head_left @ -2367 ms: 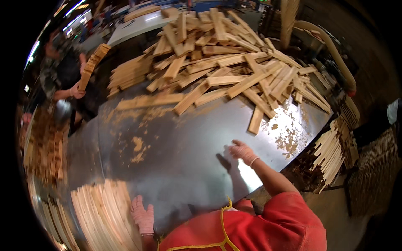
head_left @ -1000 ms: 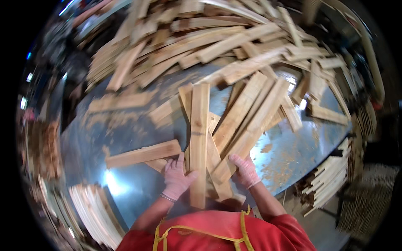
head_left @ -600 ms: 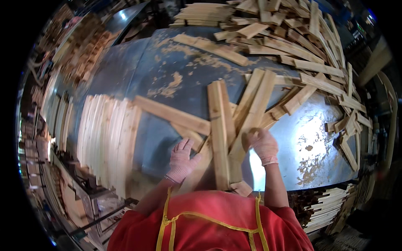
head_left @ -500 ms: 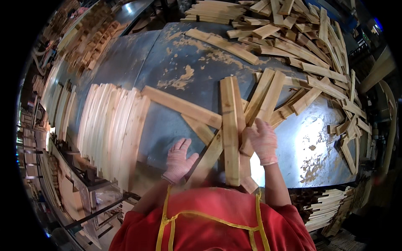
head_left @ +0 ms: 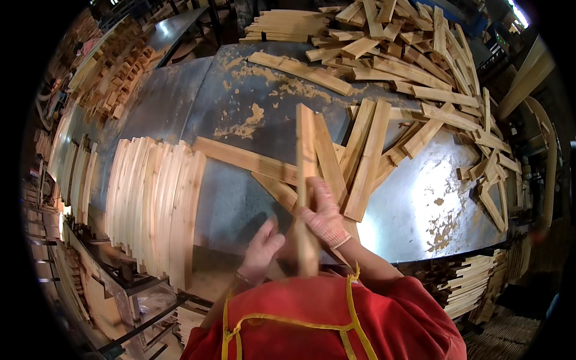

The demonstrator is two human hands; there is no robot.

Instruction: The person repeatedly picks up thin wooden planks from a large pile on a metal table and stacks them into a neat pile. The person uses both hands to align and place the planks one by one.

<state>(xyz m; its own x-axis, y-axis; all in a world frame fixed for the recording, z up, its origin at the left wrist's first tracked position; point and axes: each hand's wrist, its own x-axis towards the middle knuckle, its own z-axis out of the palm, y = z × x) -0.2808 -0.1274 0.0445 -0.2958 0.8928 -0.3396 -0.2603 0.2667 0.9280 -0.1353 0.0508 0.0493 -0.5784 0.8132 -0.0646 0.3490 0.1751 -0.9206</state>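
A long wooden board (head_left: 306, 144) stands out in front of my chest, its near end blurred close to my apron. My right hand (head_left: 327, 216), in a pale knit glove, grips it at about mid-length, thumb and fingers on its faces. To the left of that board my gloved left hand (head_left: 261, 247) is apart from it, smeared by motion, with nothing seen in it. Several loose boards lie crossed under and around the held one, among them a board (head_left: 367, 162) just right of it and another board (head_left: 246, 159) slanting to the left.
A row of boards (head_left: 155, 198) lies side by side on the metal table (head_left: 231, 198) at left. Jumbled boards (head_left: 414, 66) are heaped at the far right. A single board (head_left: 300, 73) lies toward the back. Stacked strips (head_left: 471, 282) are below the table's right edge.
My right hand has moved left from the neighbouring boards onto the middle board and closed on it. That board has turned more on edge. My left hand has shifted slightly and its fingers have curled.
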